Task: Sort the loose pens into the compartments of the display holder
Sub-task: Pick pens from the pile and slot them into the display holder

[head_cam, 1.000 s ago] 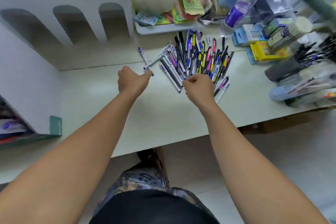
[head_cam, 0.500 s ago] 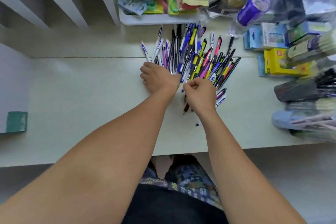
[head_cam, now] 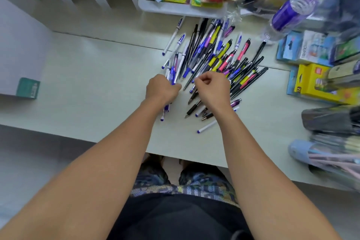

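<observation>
Reaching over table [head_cam: 97, 87] front edge: left hand [head_cam: 161, 88] fisted round white-blue pens [head_cam: 171, 76]; right hand [head_cam: 212, 87] curled on pen pile [head_cam: 224, 52], contents unclear.

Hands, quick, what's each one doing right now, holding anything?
Left hand: closed around a bunch of white pens with blue caps.
Right hand: fingers curled over the pen pile; whether it holds a pen cannot be told.
</observation>
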The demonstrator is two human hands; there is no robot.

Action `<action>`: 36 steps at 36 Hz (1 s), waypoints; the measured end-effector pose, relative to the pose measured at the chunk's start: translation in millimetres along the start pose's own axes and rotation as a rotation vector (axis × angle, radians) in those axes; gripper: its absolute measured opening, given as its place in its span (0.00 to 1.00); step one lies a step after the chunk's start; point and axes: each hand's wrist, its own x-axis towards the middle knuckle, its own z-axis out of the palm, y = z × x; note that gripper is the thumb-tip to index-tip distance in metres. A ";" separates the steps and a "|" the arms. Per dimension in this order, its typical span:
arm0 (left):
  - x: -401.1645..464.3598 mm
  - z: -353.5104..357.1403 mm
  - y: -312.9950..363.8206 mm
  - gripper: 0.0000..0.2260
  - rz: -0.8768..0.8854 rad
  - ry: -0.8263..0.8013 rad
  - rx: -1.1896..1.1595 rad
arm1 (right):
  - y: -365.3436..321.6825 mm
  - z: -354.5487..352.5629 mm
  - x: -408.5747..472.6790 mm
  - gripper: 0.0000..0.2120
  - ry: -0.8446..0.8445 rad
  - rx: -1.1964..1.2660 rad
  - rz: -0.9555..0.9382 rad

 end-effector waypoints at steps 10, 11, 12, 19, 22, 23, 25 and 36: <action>-45.0 -31.8 -33.6 0.04 -0.064 -0.430 -0.592 | -20.8 -12.0 -10.7 0.07 -0.016 0.042 -0.035; -50.1 -34.8 -36.7 0.05 -0.039 -0.456 -0.605 | -25.1 -11.6 -13.3 0.08 -0.040 0.080 -0.019; -54.0 -37.2 -39.3 0.05 -0.021 -0.477 -0.615 | -30.0 -10.8 -15.7 0.10 -0.074 0.129 0.003; -80.8 -53.2 -57.8 0.04 0.047 -0.599 -0.770 | -69.9 8.9 -27.6 0.21 -0.228 0.317 0.102; -90.5 -63.3 -70.0 0.07 0.053 -0.583 -0.828 | -81.3 23.4 -32.1 0.19 -0.231 0.426 0.064; -92.9 -67.5 -74.4 0.07 0.048 -0.566 -0.840 | -87.1 30.5 -36.6 0.17 -0.281 0.488 0.058; -96.3 -78.0 -84.6 0.09 0.043 -0.537 -0.854 | -99.6 46.1 -48.0 0.12 -0.352 0.614 0.023; -85.4 -174.1 -164.7 0.06 0.112 -0.512 -1.004 | -191.2 135.4 -107.5 0.17 -0.327 0.397 -0.284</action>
